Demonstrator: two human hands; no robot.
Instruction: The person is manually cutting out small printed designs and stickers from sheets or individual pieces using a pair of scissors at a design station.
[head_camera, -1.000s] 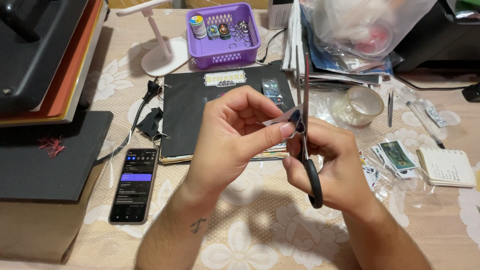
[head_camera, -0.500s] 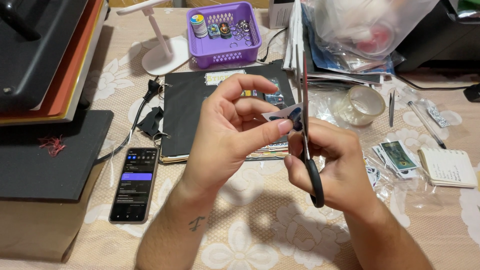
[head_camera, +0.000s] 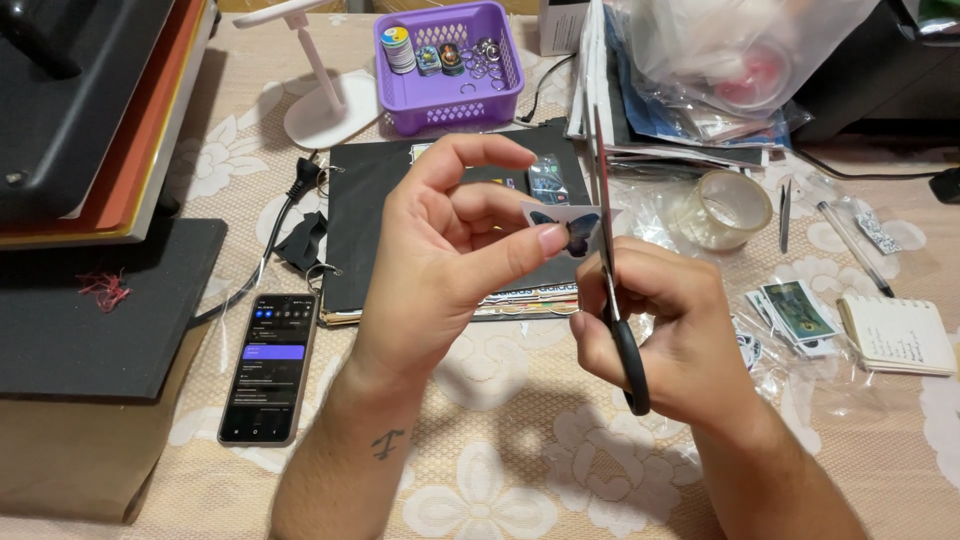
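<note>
Fingers of left hand pinch a butterfly cutout; right hand grips scissors (blades upright)

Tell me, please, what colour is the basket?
The basket is purple, seen best in the head view.

Lit phone screen left; clear bag top right.

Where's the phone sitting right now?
In the head view, the phone lies flat on the tablecloth, screen lit, left of the left hand, between the black folder and the dark mat.
</note>
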